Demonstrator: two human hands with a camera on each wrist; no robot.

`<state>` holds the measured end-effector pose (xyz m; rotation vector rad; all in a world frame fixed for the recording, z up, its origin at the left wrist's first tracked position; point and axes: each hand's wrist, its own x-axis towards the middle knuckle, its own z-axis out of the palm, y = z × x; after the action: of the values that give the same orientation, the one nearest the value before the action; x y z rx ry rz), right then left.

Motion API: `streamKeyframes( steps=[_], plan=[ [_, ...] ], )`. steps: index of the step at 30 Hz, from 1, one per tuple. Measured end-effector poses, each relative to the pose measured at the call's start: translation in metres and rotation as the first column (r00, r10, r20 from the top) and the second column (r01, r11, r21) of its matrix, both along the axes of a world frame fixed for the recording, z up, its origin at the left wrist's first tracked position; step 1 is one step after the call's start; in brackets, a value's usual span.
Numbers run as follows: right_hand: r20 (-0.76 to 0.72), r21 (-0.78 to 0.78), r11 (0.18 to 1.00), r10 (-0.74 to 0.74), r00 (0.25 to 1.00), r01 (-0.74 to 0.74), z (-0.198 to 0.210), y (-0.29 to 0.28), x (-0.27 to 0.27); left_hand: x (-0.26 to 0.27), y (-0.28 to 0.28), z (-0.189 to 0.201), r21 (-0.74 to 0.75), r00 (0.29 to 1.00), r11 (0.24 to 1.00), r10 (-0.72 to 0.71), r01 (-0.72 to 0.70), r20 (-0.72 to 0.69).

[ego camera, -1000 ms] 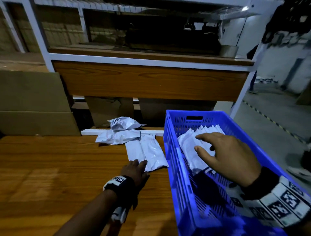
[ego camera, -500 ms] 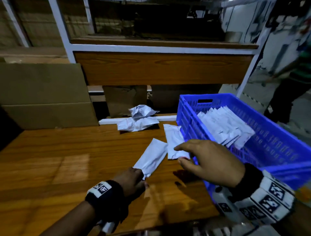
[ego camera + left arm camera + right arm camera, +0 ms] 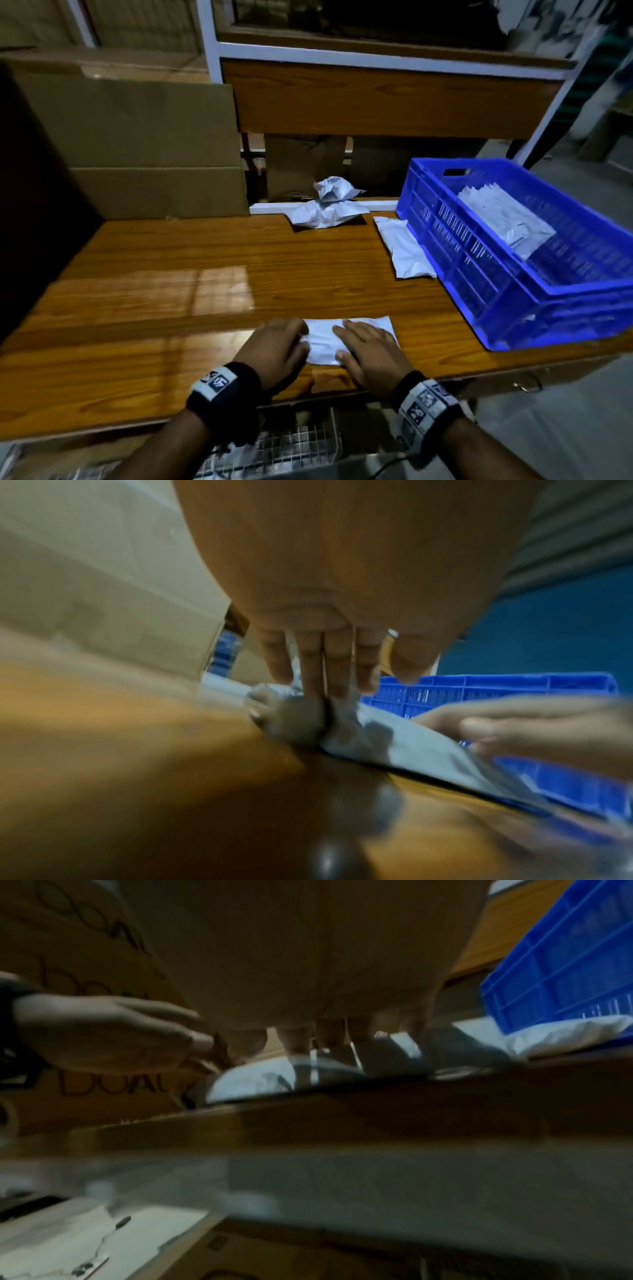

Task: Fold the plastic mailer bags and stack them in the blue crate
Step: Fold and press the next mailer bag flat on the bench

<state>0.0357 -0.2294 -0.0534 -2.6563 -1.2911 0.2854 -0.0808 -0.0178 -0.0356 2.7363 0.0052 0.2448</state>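
A white plastic mailer bag (image 3: 325, 337) lies flat on the wooden table (image 3: 205, 274) near its front edge. My left hand (image 3: 284, 342) presses straight fingers (image 3: 329, 674) onto the bag's left end. My right hand (image 3: 366, 346) lies flat on the bag's right half, covering part of it. The blue crate (image 3: 445, 240) stands at the right with a stack of folded mailers (image 3: 503, 219) inside. A second flat mailer (image 3: 404, 246) lies against the crate's left wall. Two crumpled mailers (image 3: 325, 205) sit at the table's back edge.
Large cardboard boxes (image 3: 137, 154) stand at the back left. A white-framed shelf unit with a wooden panel (image 3: 376, 99) rises behind the table. A wire basket (image 3: 291, 445) sits below the table's front edge.
The left hand dragged one mailer from beside the crate to the front edge. The right hand left the crate and came down flat on that mailer.
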Motion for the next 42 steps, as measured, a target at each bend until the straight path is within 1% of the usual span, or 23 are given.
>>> streamKeyframes(
  steps=[2, 3, 5, 6, 8, 9, 10, 13, 14, 16, 18, 22, 27, 29, 32, 34, 38, 42],
  plan=[
    [0.052, 0.025, 0.999, -0.031, 0.998, 0.03, -0.013, 0.001, -0.007, 0.007, -0.011, -0.006, 0.004, 0.999, 1.0, 0.022, -0.022, 0.025],
    [0.091, 0.061, 0.997, -0.042, 0.995, 0.037, -0.016, 0.0, -0.009, 0.013, -0.015, -0.01, 0.016, 0.999, 0.999, 0.032, -0.032, 0.013],
    [0.185, 0.115, 0.992, -0.066, 0.981, 0.045, -0.021, -0.003, -0.013, 0.02, -0.023, -0.018, 0.077, 0.996, 0.996, 0.046, -0.04, -0.078],
    [0.236, 0.117, 0.992, -0.074, 0.969, 0.047, -0.023, -0.006, -0.014, 0.021, -0.028, -0.022, 0.113, 0.991, 0.992, 0.065, -0.052, -0.117],
    [0.304, 0.111, 0.992, -0.092, 0.948, 0.06, -0.022, -0.011, -0.015, 0.02, -0.039, -0.026, 0.168, 0.982, 0.98, 0.129, -0.106, -0.135],
    [0.313, 0.11, 0.991, -0.105, 0.944, 0.073, -0.022, -0.013, -0.016, 0.018, -0.046, -0.026, 0.194, 0.98, 0.974, 0.144, -0.116, -0.134],
    [0.316, 0.113, 0.99, -0.114, 0.942, 0.082, -0.021, -0.013, -0.017, 0.016, -0.054, -0.024, 0.216, 0.98, 0.971, 0.14, -0.107, -0.143],
    [0.278, 0.123, 0.986, -0.146, 0.95, 0.115, -0.029, -0.012, -0.02, 0.018, -0.072, -0.035, 0.283, 0.997, 0.959, 0.037, -0.017, -0.065],
    [0.253, 0.123, 0.983, -0.165, 0.953, 0.138, -0.032, -0.011, -0.019, 0.02, -0.078, -0.036, 0.281, 0.994, 0.96, 0.042, -0.012, -0.103],
    [0.215, 0.101, 0.977, -0.204, 0.955, 0.186, -0.034, -0.006, -0.019, 0.021, -0.084, -0.034, 0.289, 0.97, 0.956, 0.112, -0.047, -0.214],
    [0.205, 0.076, 0.976, -0.216, 0.955, 0.204, -0.036, 0.0, -0.016, 0.024, -0.087, -0.034, 0.302, 0.96, 0.947, 0.177, -0.105, -0.219],
    [0.235, 0.055, 0.986, -0.165, 0.958, 0.156, -0.035, -0.001, -0.013, 0.026, -0.089, -0.038, 0.288, 0.942, 0.943, 0.237, -0.164, -0.236],
    [0.346, 0.147, 0.989, -0.068, 0.936, 0.018, -0.046, -0.022, -0.018, 0.008, -0.09, -0.056, 0.282, 0.964, 0.948, 0.201, -0.148, -0.171],
    [0.384, 0.159, 0.987, -0.049, 0.922, -0.014, -0.05, -0.024, -0.019, 0.005, -0.09, -0.062, 0.276, 0.973, 0.951, 0.182, -0.137, -0.143],
    [0.365, 0.152, 0.988, -0.064, 0.929, 0.009, -0.046, -0.016, -0.012, 0.011, -0.086, -0.063, 0.27, 0.972, 0.95, 0.197, -0.158, -0.124],
    [0.337, 0.133, 0.99, -0.083, 0.938, 0.04, -0.044, -0.013, -0.01, 0.014, -0.084, -0.061, 0.28, 0.968, 0.946, 0.208, -0.162, -0.14],
    [0.324, 0.141, 0.99, -0.058, 0.944, 0.013, -0.05, -0.02, -0.018, 0.007, -0.089, -0.064, 0.289, 0.976, 0.947, 0.182, -0.141, -0.123],
    [0.267, 0.121, 0.991, -0.093, 0.959, 0.062, -0.047, -0.017, -0.013, 0.009, -0.088, -0.064, 0.302, 0.972, 0.939, 0.205, -0.163, -0.115]
  ],
)
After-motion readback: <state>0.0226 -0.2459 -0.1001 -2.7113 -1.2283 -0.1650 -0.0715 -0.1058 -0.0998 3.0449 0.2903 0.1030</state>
